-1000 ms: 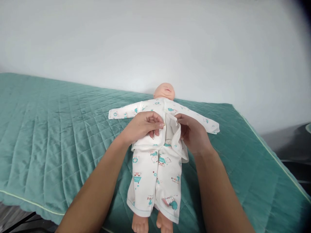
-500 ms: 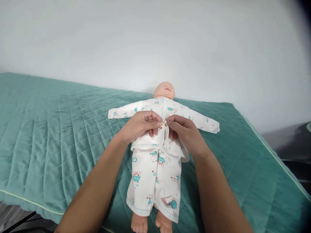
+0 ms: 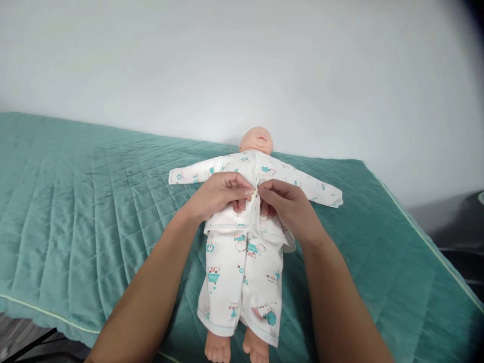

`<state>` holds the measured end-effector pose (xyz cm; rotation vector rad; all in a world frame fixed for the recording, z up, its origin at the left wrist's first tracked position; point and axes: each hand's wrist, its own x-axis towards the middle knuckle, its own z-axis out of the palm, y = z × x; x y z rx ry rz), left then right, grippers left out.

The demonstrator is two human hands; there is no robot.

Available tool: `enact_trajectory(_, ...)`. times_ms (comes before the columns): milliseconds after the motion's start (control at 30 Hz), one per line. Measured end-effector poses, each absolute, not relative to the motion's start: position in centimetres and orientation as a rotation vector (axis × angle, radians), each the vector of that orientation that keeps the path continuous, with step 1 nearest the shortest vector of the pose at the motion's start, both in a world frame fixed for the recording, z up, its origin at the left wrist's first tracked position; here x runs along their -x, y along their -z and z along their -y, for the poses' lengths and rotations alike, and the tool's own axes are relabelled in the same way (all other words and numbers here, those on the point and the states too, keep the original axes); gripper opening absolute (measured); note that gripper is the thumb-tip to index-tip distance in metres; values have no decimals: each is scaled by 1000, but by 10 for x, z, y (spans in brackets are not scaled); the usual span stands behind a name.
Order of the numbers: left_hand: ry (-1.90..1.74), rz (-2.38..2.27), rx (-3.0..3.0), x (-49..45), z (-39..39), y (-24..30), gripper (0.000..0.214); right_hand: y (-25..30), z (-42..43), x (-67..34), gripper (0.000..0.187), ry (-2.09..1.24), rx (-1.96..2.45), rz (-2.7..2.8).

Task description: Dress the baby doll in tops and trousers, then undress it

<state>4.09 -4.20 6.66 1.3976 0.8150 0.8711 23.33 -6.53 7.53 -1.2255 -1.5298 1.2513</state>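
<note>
A baby doll [image 3: 257, 138] lies on its back, head away from me, arms spread wide. It wears a white printed shirt [image 3: 230, 218] that opens down the front and matching trousers [image 3: 223, 287]. At mid-chest, my left hand [image 3: 229, 191] pinches one front edge of the shirt between thumb and forefinger. My right hand [image 3: 283, 199] pinches the opposite front edge, its fingertips almost touching the left ones. A small pale button [image 3: 254, 193] shows between the fingertips; whether it is through its hole I cannot tell. The doll's bare feet [image 3: 218, 347] stick out of the trouser legs.
A green quilted cover [image 3: 106, 217] with pale piping lies under the doll. Behind it rises a plain pale wall [image 3: 212, 65]. Dark objects [image 3: 457, 237] stand beyond the right edge, and black metal legs [image 3: 34, 348] show at the lower left.
The two shirt edges have come closer together at the fingertips, and the gap below them has narrowed. Both hands stay in nearly the same place.
</note>
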Motion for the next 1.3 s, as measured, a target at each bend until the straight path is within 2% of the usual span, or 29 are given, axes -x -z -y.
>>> enact_trajectory(400,-837,-839,-1416,-41,41,-63,19,-70,63,-236,18,-1311,1140,1449)
enact_trajectory(667,-848,-866,-1463,-44,46,-69,23,-67,61,-238,17,-1311,1122,1415)
enact_trajectory(933,-848,-946,-1488,-44,47,-70,10,-64,60,-238,14,-1315,1098,1419)
enact_trajectory(1300,-916,-877,-1430,-47,44,-64,23,-61,60,-240,17,-1293,1090,1455)
